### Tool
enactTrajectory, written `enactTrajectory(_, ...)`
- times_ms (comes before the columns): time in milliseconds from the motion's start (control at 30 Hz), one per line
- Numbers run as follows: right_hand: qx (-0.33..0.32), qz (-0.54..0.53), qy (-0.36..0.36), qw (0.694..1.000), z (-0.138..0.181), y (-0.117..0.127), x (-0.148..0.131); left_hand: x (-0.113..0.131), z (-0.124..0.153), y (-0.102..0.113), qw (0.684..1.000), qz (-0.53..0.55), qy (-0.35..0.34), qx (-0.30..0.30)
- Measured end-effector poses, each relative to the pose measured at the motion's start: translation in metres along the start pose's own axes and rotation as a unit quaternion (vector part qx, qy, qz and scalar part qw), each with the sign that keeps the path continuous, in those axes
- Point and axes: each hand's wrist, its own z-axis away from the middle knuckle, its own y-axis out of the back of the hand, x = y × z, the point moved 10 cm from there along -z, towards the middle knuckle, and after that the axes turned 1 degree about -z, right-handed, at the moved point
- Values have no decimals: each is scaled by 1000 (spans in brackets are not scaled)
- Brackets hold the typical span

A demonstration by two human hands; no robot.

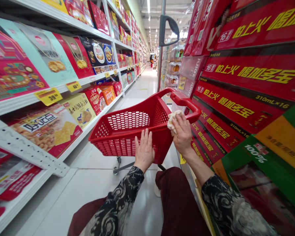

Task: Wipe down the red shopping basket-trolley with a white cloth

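The red cart point(164, 144) stands just ahead, its long axis running left to right; the left hand point(144, 150) rests open-palmed on its near side, while the right hand point(182, 133), nearer the handle point(188, 102), holds a white cloth point(172, 122) against it

Supermarket aisle point(142, 86) now seen, shelves point(64, 18) packed with boxed snacks point(48, 129), price tags point(48, 96) displayed, drink cartons point(250, 72) stacked beside shopping cart point(163, 139)

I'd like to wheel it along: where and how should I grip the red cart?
Probably by the handle, a rounded bar jutting past the basket; come from above, clear of the right hand and its cloth, since stacked red cartons seem close on the right.
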Motion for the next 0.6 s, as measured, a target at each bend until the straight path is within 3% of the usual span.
enactTrajectory(67,-36,2,31,999,7,-17,-13,2,0,-2,1000,4,-2,-3)
enactTrajectory(200,-110,-13,78,991,53,-57,-41,-5,12,-12,1000,-2,6,-17)
enactTrajectory(300,-139,-26,99,985,75,-72,-56,-17,22,-15,1000,-12,15,-22)
enactTrajectory(400,-134,-46,105,984,64,-67,-66,-33,25,-14,999,-20,30,-20)
enactTrajectory(500,-91,-51,88,991,30,-55,-73,-53,22,-7,998,-26,61,-5)
enactTrajectory(600,-93,-36,94,991,9,-66,-84,-69,19,-3,995,-27,98,9)
